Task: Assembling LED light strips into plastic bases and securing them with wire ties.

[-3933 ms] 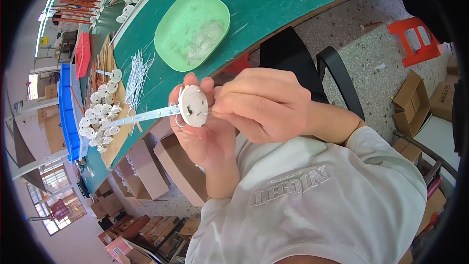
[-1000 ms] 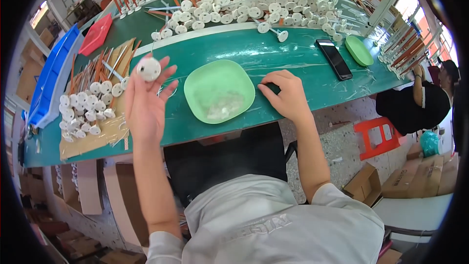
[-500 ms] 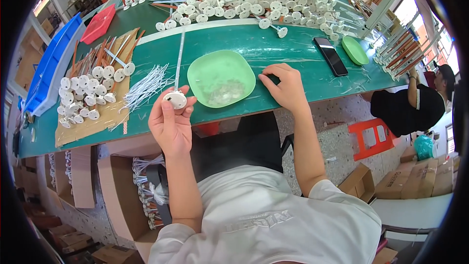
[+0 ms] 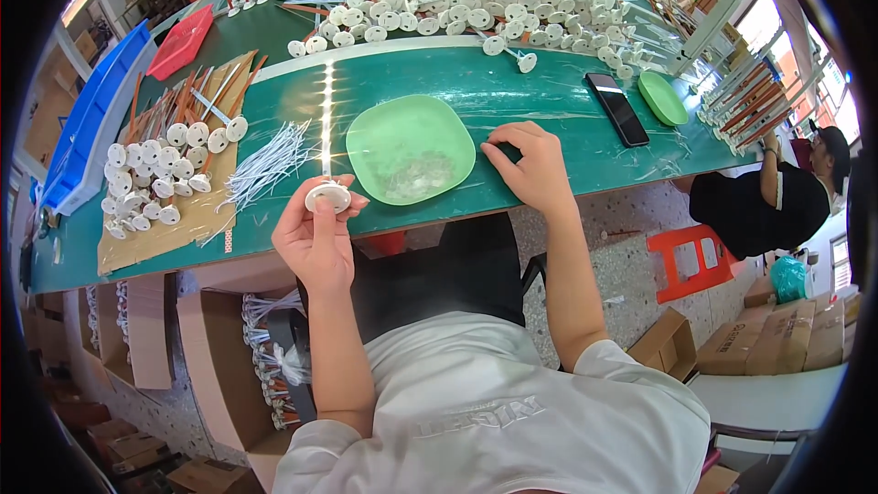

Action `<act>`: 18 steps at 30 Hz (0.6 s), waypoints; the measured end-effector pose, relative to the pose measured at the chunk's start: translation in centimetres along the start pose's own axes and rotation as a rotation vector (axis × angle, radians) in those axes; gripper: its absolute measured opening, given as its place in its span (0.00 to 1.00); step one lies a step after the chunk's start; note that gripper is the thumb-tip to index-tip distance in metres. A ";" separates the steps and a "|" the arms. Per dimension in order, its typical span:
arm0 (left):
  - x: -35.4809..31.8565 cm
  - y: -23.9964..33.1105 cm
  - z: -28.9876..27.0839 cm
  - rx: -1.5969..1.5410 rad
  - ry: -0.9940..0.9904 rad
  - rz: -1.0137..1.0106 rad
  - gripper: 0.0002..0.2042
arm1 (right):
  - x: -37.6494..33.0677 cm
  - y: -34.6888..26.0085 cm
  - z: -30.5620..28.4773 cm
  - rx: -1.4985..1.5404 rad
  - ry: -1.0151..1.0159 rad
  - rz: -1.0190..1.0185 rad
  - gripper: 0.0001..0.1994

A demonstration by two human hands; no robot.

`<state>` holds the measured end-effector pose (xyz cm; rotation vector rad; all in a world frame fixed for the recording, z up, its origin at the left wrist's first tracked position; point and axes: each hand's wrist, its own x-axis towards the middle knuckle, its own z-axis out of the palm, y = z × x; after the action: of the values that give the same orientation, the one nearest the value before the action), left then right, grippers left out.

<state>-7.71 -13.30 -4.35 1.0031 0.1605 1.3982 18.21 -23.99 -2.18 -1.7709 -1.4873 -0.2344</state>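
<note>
Table (image 4: 549, 101): green top, long edge running across the view from 9 to 3 o'clock, the person seated at its near edge.

Cardboard sheet (image 4: 183, 220): lies at 9 o'clock from the plate, carrying a heap of finished white discs on sticks (image 4: 151, 174). A larger heap of discs (image 4: 476, 0) sits at 12 o'clock on the far side of the table.

Plate (image 4: 409, 148): pale green, rounded square, between the two hands; a little pile of small clear bits (image 4: 412, 174) lies in it.

Ties (image 4: 270, 165): loose bundle of thin white strips, at 10 o'clock from the left hand, near it.

Phone (image 4: 616, 108): dark, flat on the table at 1 o'clock from the right hand.

Left hand (image 4: 315, 238): raised at the table edge, fingers closed around the disc (image 4: 327, 196). Disc is white, round, flat face tilted up towards the camera, pinched at its rim. A thin white rod (image 4: 326, 110) rises from it; long axis points to 12 o'clock, away from the person, over the table.

Right hand (image 4: 535, 169): palm down on the table at 3 o'clock from the plate, fingertips curled onto a small dark thing (image 4: 508, 152); cannot tell whether it is gripped or only touched.

Key relation: plate lies at 1 o'clock from the disc, just beside it; the left hand is the nearer hand to the disc, the right hand well apart across the plate.
</note>
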 end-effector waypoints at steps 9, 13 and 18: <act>0.8 -0.4 -0.6 0.347 0.063 0.148 0.14 | 0.2 -0.2 0.1 0.010 0.008 -0.005 0.06; 1.2 -0.7 -0.5 0.430 0.057 0.167 0.13 | 0.7 -0.3 0.2 0.004 0.009 -0.053 0.05; 3.0 -0.6 0.4 0.399 -0.011 0.091 0.16 | 3.6 -3.2 -0.4 0.140 -0.105 -0.017 0.07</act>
<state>-6.28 -10.85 -3.17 1.3595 0.4016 1.4745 16.47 -21.59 1.63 -1.6811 -1.5540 -0.0451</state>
